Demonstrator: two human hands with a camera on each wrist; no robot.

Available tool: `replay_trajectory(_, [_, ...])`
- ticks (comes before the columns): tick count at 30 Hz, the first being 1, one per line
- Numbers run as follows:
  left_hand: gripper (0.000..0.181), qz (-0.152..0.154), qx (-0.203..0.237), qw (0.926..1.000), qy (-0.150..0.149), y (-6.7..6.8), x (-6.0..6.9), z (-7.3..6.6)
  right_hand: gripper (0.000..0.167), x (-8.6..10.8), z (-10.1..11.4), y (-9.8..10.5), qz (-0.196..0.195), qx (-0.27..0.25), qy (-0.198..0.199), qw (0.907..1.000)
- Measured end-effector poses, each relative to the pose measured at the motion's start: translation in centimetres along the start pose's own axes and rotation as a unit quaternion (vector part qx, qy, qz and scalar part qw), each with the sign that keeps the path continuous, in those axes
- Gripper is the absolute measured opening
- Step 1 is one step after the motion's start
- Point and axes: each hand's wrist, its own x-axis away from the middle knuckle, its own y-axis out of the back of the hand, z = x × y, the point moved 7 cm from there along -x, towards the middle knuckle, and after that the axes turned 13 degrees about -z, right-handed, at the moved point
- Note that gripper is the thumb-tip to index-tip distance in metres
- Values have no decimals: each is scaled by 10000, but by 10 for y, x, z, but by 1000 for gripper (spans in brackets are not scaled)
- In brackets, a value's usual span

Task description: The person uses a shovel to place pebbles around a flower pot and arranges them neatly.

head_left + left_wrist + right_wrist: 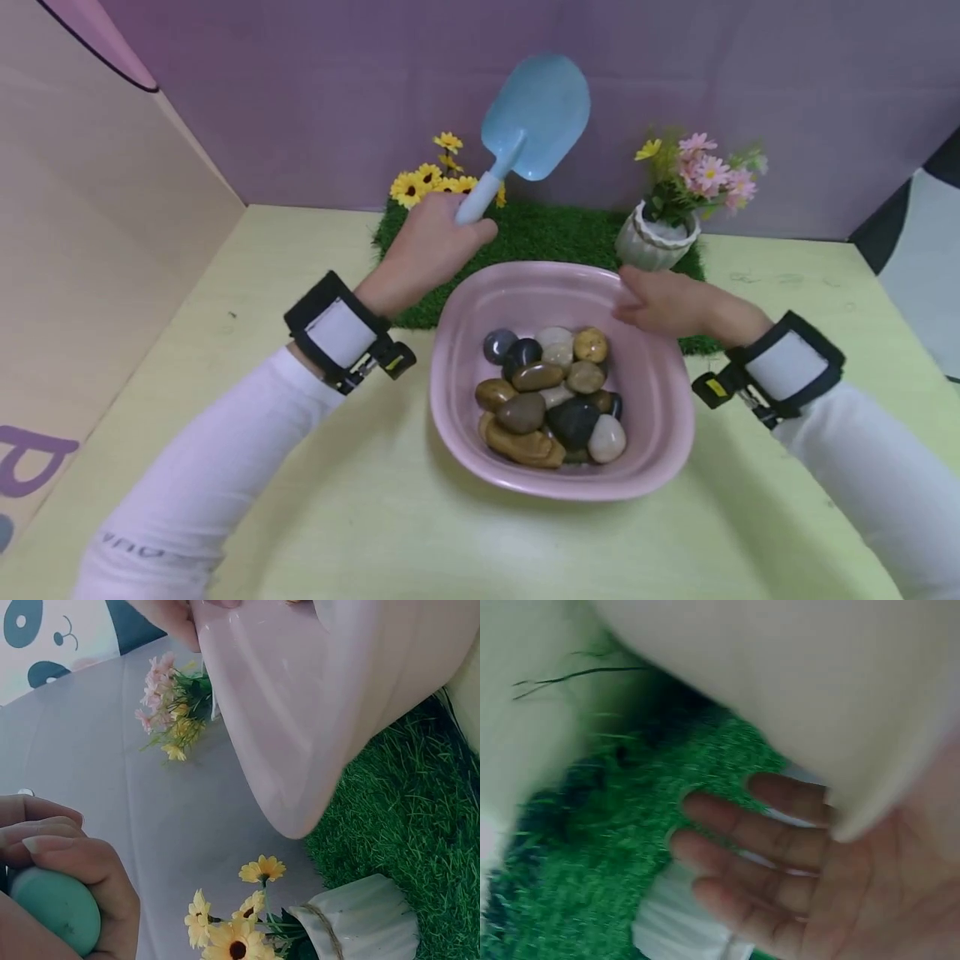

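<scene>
Left hand [433,243], yours: fingers curled well in round the handle [477,200] of a shovel; from the left wrist, the handle's rounded green-blue end showed among your bent fingers.

Shovel [538,117], one: light blue, broad round-ended blade, handle paler. You held it raised beyond the basin's far side, blade uppermost and slanting to the right, in front of the purple backdrop [322,108].

Right hand [671,302], yours: at the far right corner of the basin, its rim lying against your palm. In the right wrist view four fingers reached out nearly straight and slightly parted, outside the rim; how firmly you pressed could not be told.

Basin [654,408], one: pink, glossy, square with rounded corners. It stood before you on the pale yellow-green table [360,508], its far side overlapping the grass mat in your view.

Stones [521,412], an assortment: smooth, in brown, tan, black, grey and off-white, heaped close together on the basin's floor.

Grass mat [555,229], one: green, laid behind the basin.

White pot [652,242], one: pink and yellow flowers [708,171], on the mat's right part, just beyond your right hand.

Second pot [364,922], one: pale, corded round the neck, with yellow flowers [418,185], on the mat's left part, behind your left hand.

Sleeves [217,458], two: white, with black straps [324,292] at your wrists.
</scene>
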Motion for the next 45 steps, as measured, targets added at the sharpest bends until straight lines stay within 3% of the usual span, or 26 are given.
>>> replay_trajectory(2, [24, -11, 59, 10000, -50, -1, -1, -2, 22, 1, 0, -1, -323, -76, 20, 9994])
replay_trajectory(8, [24, -46, 81, 10000, 21, -3, -2, -4, 18, 6, -3, -8, -1256, -365, -147, 9913])
replay_trajectory(13, [24, -28, 129, 9999, 22, -3, -2, -3, 16, 9, -4, -9, -1714, -299, -174, 9846])
replay_trajectory(24, [21, 319, -330, 9989, 39, -4, 4, 13, 15, 11, -8, -7, -1816, -299, -278, 9825])
replay_trajectory(31, [10, 755, -392, 9957, 376, 14, 5, 16, 15, 10, -3, -7, -1919, -143, -201, 9811])
replay_trajectory(38, [13, 1134, -635, 9911, 285, 26, 6, 14, 15, 10, -1, -7, -1940, -14, -233, 9807])
replay_trajectory(41, [15, 1271, -891, 9874, 309, 28, 9, 15, 15, 11, -2, -8, -1899, 17, -276, 9814])
replay_trajectory(45, [23, 1400, -1603, 9769, 161, 28, 11, 16, 15, 11, -2, -9, -1860, 28, -339, 9820])
